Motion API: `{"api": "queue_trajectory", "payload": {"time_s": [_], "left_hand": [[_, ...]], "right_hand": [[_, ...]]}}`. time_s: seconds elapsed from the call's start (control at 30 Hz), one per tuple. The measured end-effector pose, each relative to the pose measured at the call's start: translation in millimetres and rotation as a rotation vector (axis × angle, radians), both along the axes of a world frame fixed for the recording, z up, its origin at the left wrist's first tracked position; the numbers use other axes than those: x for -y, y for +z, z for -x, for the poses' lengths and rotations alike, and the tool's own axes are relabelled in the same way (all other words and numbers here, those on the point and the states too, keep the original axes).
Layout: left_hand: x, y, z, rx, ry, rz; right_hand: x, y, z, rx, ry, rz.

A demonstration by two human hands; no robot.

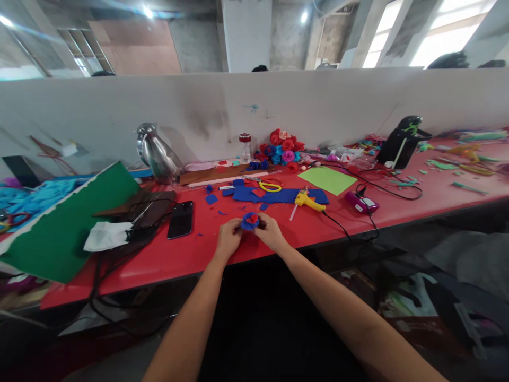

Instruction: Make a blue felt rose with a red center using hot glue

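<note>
A small handmade flower with blue outer petals and a red centre is held between my two hands, just above the table's front edge. My left hand pinches its left side, and my right hand grips the opposite side. Beyond the hands lies a blue foam sheet with cut pieces. Yellow-handled scissors rest on that sheet's far edge. A yellow glue gun lies to the right, its cord running off the near edge.
On the red table are a black phone, a steel jug, a green board, a light green sheet, a purple box with cords, and a pile of coloured flowers. A white partition stands behind.
</note>
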State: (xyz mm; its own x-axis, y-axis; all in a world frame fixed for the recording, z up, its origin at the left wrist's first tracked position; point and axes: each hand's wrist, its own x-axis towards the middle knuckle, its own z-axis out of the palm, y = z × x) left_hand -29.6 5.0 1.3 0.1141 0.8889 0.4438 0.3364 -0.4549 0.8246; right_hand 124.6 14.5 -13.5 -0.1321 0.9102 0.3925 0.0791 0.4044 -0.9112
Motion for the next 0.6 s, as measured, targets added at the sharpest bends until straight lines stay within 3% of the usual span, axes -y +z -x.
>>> {"api": "queue_trajectory", "payload": {"time_s": [0.23,0.6], "left_hand": [[-3.8,-6.1,-1.0,0.041,0.026,0.015],[4.7,2.8,-1.2,0.240,0.124,0.054]], "right_hand": [[0.1,4.1,-3.1,-0.010,-0.025,-0.011],[4.3,3.0,0.5,-0.104,-0.067,0.058]]}}
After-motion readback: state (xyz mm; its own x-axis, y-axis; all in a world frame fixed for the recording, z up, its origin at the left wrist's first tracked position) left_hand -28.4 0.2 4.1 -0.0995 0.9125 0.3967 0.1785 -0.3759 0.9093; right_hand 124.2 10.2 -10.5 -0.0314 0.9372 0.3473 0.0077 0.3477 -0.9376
